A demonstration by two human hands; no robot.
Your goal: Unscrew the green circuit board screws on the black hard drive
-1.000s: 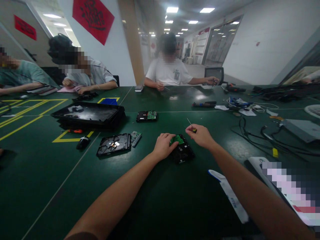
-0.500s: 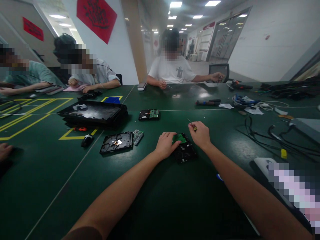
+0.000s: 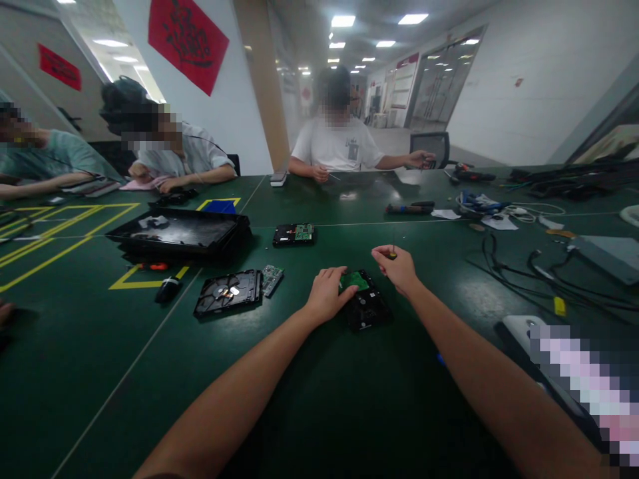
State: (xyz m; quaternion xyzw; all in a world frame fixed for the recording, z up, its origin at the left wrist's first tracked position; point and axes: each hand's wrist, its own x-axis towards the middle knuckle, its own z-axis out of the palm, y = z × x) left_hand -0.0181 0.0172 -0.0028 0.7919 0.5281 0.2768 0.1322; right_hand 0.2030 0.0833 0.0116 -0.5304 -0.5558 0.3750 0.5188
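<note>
"Drive (image 3: pixel 368 310) — where?"
"On the surface (image 3: pixel 319 399), my left hand (image 3: pixel 329 293) clamped at its edge; my right hand (image 3: pixel 400 267) pinches the screwdriver (image 3: pixel 393 255), pointing up."
"Step?"
"Steadying, I'd judge — next calls for turning it downward."

Broad, glossy dark-green table (image 3: pixel 299 406); black mesh-backed chair (image 3: pixel 429 142) beyond; red diamond-shaped paper (image 3: pixel 192 43) on white pillar (image 3: pixel 244 113); pale wall (image 3: pixel 539 60) at right; bright rectangular ceiling lights (image 3: pixel 343 21)

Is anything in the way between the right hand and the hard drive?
Nothing visible stands between the right hand and the hard drive. The left hand lies at the drive's left side, partly covering its green circuit board.
</note>
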